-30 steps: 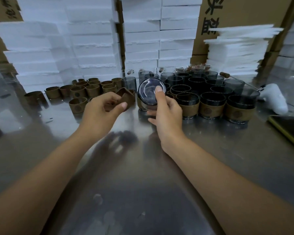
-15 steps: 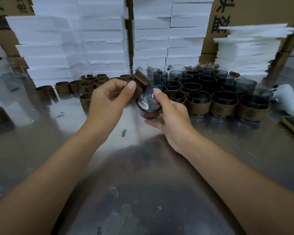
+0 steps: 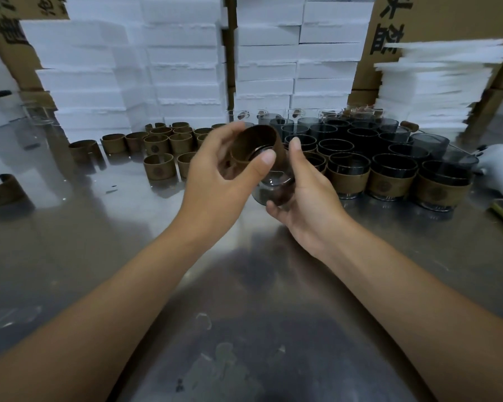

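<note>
A smoky grey glass cup is tilted in the air above the steel table, and my right hand grips it from the right and beneath. My left hand holds a brown cork-like sleeve by thumb and fingers, set against the cup's upper end. Loose brown sleeves stand in a cluster at the left. To the right stand several dark cups wearing sleeves, with bare grey cups behind them.
White foam boxes are stacked along the back, with cardboard cartons and a pile of white foam sheets at the right. A white tool lies at the right edge. One open sleeve lies far left.
Both hands have lifted toward me. The cup has tipped further in my right hand, and my left hand has brought the sleeve over against the cup.
</note>
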Demonstrator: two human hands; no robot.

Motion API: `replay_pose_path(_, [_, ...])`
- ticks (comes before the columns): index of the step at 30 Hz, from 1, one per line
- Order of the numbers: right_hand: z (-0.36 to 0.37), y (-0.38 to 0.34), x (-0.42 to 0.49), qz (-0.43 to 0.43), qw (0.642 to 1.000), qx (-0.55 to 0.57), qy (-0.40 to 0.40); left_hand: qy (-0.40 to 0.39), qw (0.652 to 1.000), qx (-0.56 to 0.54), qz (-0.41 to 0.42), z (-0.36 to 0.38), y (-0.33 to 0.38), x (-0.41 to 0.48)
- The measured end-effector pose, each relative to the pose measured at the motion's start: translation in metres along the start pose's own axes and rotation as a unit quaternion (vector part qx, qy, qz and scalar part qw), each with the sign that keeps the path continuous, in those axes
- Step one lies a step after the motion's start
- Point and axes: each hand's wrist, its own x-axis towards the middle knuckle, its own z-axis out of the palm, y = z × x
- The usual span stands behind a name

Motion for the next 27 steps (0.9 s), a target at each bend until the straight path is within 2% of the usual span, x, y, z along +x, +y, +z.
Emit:
replay_pose_path(8, [0.0,0.0,0.003,0.035,0.999,0.015,-0.003,-0.049,0.998,0.041,0.021,0.006,-0.008,-0.002])
replay_pose_path(19, [0.003,-0.002,-0.002,0.045,0.996,0.019,-0.073,-0.033,0.998,0.045,0.028,0.001,-0.01,0.003])
replay_pose_path(27, [0.003,-0.006,-0.003,0.048,0.994,0.066,-0.071,-0.069,0.997,-0.024,-0.006,0.001,-0.008,0.002])
